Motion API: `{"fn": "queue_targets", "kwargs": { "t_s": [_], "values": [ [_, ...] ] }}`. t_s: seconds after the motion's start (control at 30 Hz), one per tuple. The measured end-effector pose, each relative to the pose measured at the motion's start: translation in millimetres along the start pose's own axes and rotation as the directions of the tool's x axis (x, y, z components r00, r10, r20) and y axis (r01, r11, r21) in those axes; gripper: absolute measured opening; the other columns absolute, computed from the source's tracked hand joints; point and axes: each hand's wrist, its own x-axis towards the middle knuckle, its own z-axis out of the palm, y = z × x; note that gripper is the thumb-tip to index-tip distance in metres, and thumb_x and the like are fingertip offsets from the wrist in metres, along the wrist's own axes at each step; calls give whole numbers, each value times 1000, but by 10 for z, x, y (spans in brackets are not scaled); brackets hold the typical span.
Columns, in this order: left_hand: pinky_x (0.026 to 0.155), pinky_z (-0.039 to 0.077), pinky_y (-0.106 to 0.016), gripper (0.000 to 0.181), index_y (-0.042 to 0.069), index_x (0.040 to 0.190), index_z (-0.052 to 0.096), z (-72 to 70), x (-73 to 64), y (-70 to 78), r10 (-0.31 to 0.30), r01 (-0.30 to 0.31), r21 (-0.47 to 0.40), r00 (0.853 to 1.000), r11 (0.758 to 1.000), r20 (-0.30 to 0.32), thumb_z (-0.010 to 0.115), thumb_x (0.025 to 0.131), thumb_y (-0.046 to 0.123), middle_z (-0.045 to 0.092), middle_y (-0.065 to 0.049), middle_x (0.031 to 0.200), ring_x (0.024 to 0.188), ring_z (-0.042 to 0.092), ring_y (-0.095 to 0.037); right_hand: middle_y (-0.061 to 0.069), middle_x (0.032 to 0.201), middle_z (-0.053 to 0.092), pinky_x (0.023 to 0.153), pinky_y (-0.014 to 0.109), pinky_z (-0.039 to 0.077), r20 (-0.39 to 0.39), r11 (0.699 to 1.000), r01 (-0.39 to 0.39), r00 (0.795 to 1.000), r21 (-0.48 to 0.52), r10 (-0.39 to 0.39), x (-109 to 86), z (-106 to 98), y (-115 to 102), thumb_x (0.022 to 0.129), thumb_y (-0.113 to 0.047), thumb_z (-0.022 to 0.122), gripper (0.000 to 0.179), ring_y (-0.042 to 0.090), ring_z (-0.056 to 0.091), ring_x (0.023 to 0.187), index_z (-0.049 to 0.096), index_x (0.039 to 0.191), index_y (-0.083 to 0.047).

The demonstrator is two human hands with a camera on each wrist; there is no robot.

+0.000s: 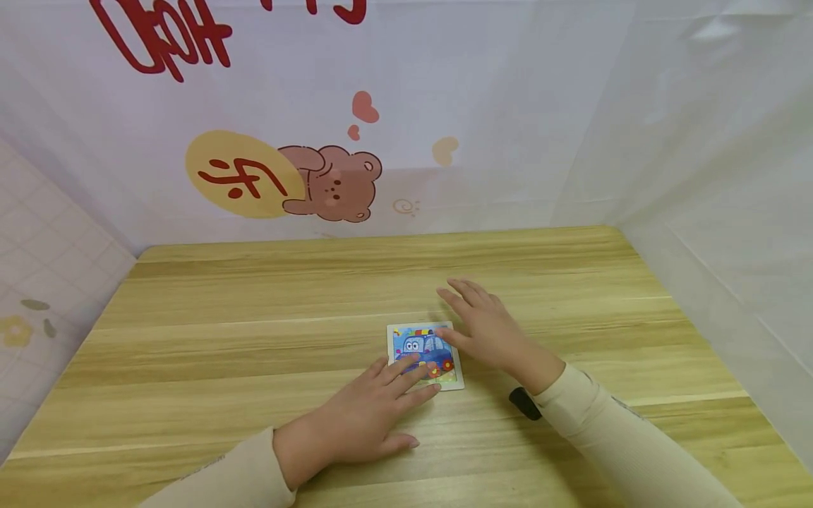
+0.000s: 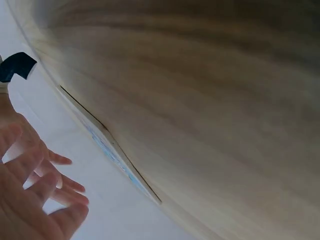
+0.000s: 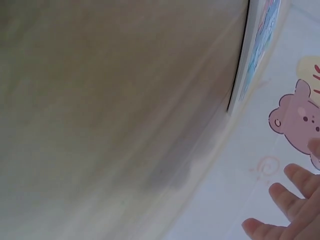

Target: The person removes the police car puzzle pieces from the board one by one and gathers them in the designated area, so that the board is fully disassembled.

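Note:
A small square picture board (image 1: 413,344) with a white border lies flat on the table, showing a blue cartoon police car. Over its lower left part reaches my left hand (image 1: 368,413), fingers spread and fairly straight; I cannot tell whether the fingertips touch it. My right hand (image 1: 485,328) hovers by the upper right corner, fingers extended, holding nothing. The left wrist view shows the board (image 2: 112,150) edge-on, with fingers of both hands at lower left, apart from it. In the right wrist view the right hand (image 3: 300,210) is well clear of the board (image 3: 252,55).
The wood-grain table (image 1: 222,339) extends around the board on all sides. A white cloth backdrop (image 1: 521,106) with a printed bear (image 1: 343,185) hangs behind it, and cloth also hangs at both sides. A small black piece (image 1: 525,403) shows beneath the right wrist.

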Motion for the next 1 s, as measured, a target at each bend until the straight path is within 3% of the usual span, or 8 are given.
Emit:
{"fn": "queue_targets", "kwargs": {
  "t_s": [0.17, 0.43, 0.63, 1.0],
  "values": [
    [109, 34, -47, 67, 19, 147, 40, 54, -10, 11, 52, -53, -30, 998, 998, -24, 57, 91, 52, 29, -5, 157, 145, 23, -27, 11, 154, 32, 108, 60, 27, 23, 1000, 4, 1000, 11, -4, 59, 24, -30, 94, -46, 57, 65, 33, 25, 143, 39, 148, -13],
    [111, 31, -46, 66, 18, 148, 39, 120, -11, 5, 77, -76, -60, 997, 995, 13, 50, 94, 54, 27, -8, 157, 145, 24, -28, 10, 153, 35, 110, 57, 27, 53, 1000, 6, 999, 22, -7, 124, 40, -75, 95, -45, 57, 64, 32, 30, 141, 40, 148, -14],
    [111, 31, -44, 66, 18, 148, 39, 161, 3, 13, 109, -108, -27, 994, 994, 24, 49, 94, 55, 31, -8, 156, 144, 26, -27, 10, 147, 43, 109, 51, 33, 55, 996, 26, 998, 80, -30, 192, 52, -109, 93, -38, 64, 59, 31, 37, 137, 47, 143, -12],
    [110, 34, -39, 66, 18, 148, 41, 227, 6, 30, 127, -128, 21, 991, 992, 45, 48, 94, 57, 34, -8, 154, 143, 27, -28, 10, 133, 57, 106, 45, 38, 164, 981, -15, 986, 193, -17, 337, 125, -188, 92, -25, 67, 41, 29, 48, 128, 61, 130, -9]
  ]
}}
